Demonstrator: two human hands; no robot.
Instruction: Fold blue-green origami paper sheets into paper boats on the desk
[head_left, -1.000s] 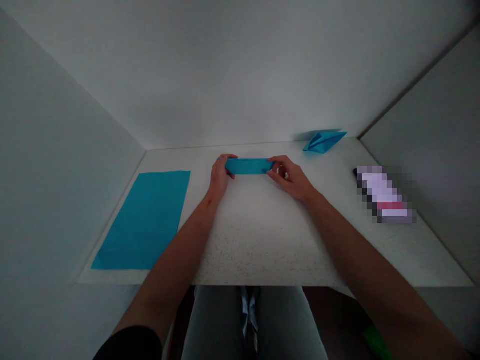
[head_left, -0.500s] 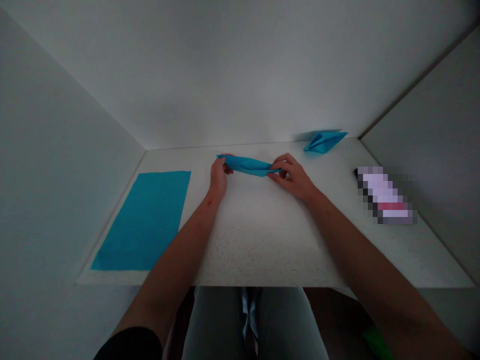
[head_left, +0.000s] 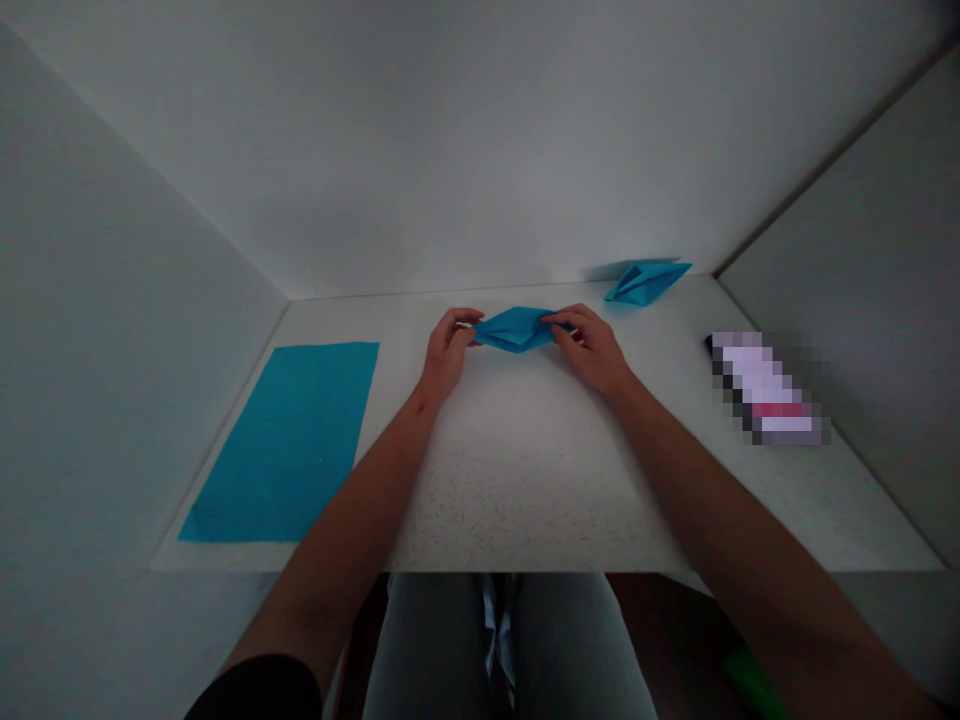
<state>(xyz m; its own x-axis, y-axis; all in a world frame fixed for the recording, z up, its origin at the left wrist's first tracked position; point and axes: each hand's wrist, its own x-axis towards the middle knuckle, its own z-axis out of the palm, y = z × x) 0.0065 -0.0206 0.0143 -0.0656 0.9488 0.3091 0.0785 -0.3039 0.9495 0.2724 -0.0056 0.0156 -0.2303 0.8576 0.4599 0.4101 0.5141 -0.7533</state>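
Between my two hands is a folded blue paper boat [head_left: 515, 329], long and pointed, with creases running along its middle. My left hand [head_left: 449, 347] pinches its left tip between thumb and fingers. At the other end, my right hand [head_left: 591, 345] grips the right part, its index finger lying on the paper and its thumb below. The fingers cover both tips of the boat. Further back on the right, a second blue paper boat [head_left: 648, 284] rests on the white table near the wall.
A flat blue paper sheet [head_left: 289, 440] lies at the left of the white table [head_left: 510, 480], partly beside my left forearm. On the right lies a phone-like object [head_left: 772, 390], its screen blurred out. Walls [head_left: 465, 140] enclose the table at the back and sides.
The paper between my hands has gone from a narrow strip to a wider, shorter diamond shape. My left hand has moved right, closer to my right hand.
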